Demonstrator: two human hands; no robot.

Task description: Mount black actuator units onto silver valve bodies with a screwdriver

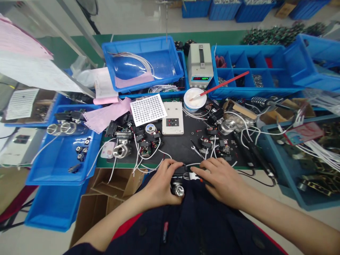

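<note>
My left hand [162, 184] is closed around a small metal cylindrical part [177, 189] at the near edge of the black mat [186, 145], just over my lap. A white wire [192, 164] runs from that part toward the mat. My right hand [219, 177] grips a small hand tool [195, 177] with a dark and orange handle, its metal tip pointing left and touching the part. Both hands sit close together, thumbs almost meeting.
Black connectors, metal fittings [122, 150] and white wires crowd the mat. A white button box [173, 118], a solder spool [150, 128], a paste tub with a red brush [195, 99], a power supply [200, 65] and blue bins [143, 62] surround it. A soldering iron [252, 152] lies right.
</note>
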